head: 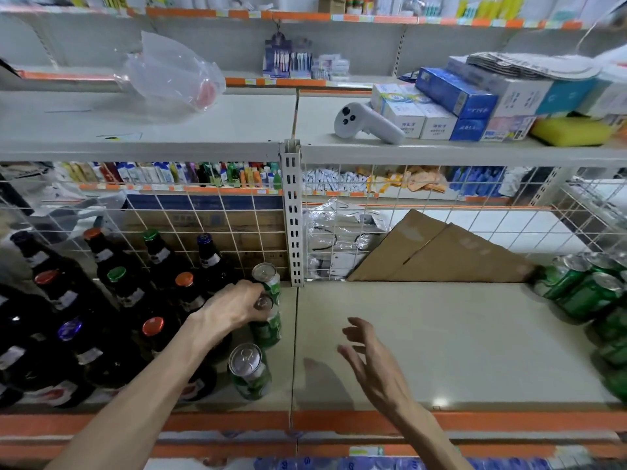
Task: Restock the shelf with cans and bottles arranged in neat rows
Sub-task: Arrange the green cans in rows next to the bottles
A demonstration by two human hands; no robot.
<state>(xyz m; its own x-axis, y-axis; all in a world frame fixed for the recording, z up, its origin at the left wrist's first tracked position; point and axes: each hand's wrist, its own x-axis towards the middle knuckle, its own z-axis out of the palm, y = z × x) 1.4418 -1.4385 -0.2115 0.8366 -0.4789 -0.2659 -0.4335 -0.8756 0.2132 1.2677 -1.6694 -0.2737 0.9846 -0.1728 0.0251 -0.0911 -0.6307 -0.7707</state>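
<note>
As left grip (237, 308) curls round a green can (268, 329):
right grip (368, 357) at 3 o'clock, fingers (359, 323) spread above the shelf (458, 334), bottles (124, 295) at 9.

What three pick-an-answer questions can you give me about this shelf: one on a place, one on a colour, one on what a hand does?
1. Where is the white controller? A. on the upper shelf B. on the floor C. on a hook
2. What colour are the cans? A. red B. green C. blue
3. What is the left hand doing? A. waving B. pointing C. gripping a can
Answers: 1 A, it lies on that shelf. 2 B, their sides are green. 3 C, its fingers curl round the middle can.
</note>
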